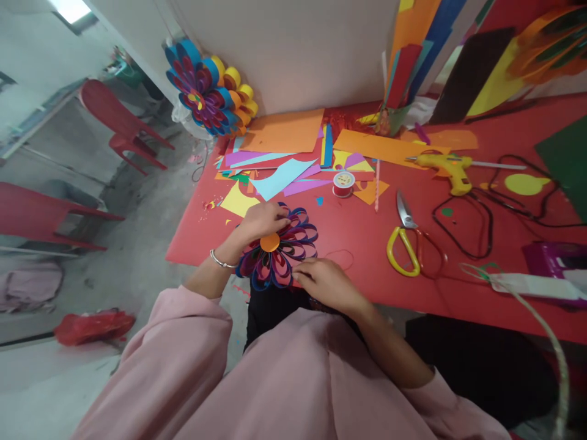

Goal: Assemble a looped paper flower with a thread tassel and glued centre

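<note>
Where the worktop's (362,256) near edge meets its left end, a paper flower (305,235) sits partly over that edge, above the person's lap. The left hand (265,221) lies over its upper-left loops and the right hand (331,286) meets its lower-right rim with thumb and fingertips; whether either is clamped on the paper, I cannot tell. Rightward, a stretch of smooth red surface, crossed by a thin thread (342,260), gives room before the yellow-handled scissors (404,244), their metal blades pointing towards the far edge. Beyond the flower, the room is tighter, with flat, angular paper scraps (284,178) overlapping up to the far edge. The flower is curled from glossy-looking blue and purple strips into rounded petals about a flat orange disc (269,242). Red thread fills a round spool (343,183), whose pale top bears marks too small to read.
</note>
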